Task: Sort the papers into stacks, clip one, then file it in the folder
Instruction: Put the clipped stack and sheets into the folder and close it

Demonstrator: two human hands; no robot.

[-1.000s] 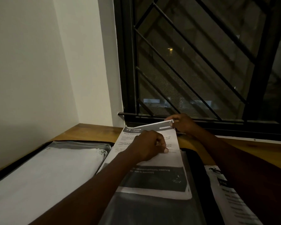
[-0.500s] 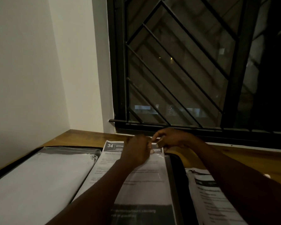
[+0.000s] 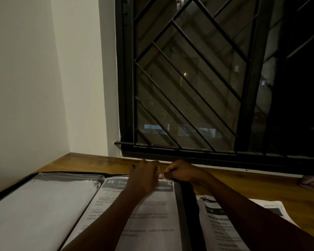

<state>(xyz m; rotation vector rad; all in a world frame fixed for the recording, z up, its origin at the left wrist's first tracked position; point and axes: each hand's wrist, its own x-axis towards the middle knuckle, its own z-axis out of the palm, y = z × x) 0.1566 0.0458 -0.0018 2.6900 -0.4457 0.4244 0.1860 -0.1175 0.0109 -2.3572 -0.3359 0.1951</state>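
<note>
Black folder [image 3: 181,205]; white page [image 3: 158,205] with dark grey header band and grey print. Brown wood-grain counter [image 3: 252,185]; black window grille [image 3: 207,60] of diagonal bars; off-white wall [image 3: 34,87]

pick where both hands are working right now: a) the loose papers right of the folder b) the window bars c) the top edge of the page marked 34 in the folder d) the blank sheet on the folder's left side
c: the left hand and right hand meet at the top edge of the page marked 34, which lies in the folder.
</note>
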